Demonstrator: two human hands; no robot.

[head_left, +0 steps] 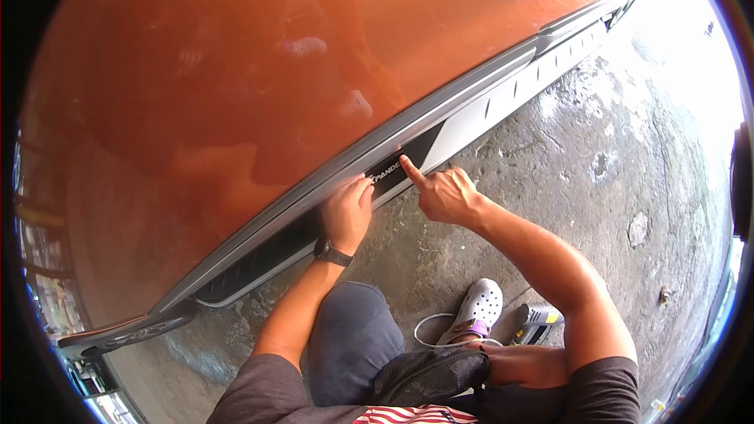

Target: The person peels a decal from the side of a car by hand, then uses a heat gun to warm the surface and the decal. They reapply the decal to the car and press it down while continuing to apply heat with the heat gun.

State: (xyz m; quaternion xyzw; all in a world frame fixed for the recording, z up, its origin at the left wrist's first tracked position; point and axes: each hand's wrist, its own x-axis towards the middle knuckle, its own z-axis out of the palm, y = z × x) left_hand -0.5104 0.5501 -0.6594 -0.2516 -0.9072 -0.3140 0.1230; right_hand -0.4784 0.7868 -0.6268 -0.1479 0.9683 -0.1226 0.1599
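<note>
A side step [470,122] with a black panel runs along the lower edge of an orange car body [236,86]. Pale raised-looking lettering [386,170] reading roughly "XPANDE" sits on that panel, its ends partly covered by my fingers. My left hand [348,210], with a dark watch [333,252] at the wrist, has its fingertips drawn together at the near end of the lettering. Whether anything is pinched there is hidden. At the far end, my right hand [448,193] touches the panel with a stretched index finger, the other fingers curled and holding nothing.
A grey-and-yellow power tool [537,322] lies on the rough concrete floor [581,165] beside my white clog [481,304]. A thin white cord [420,328] loops near the foot. My bent knee [353,322] is close below my left wrist.
</note>
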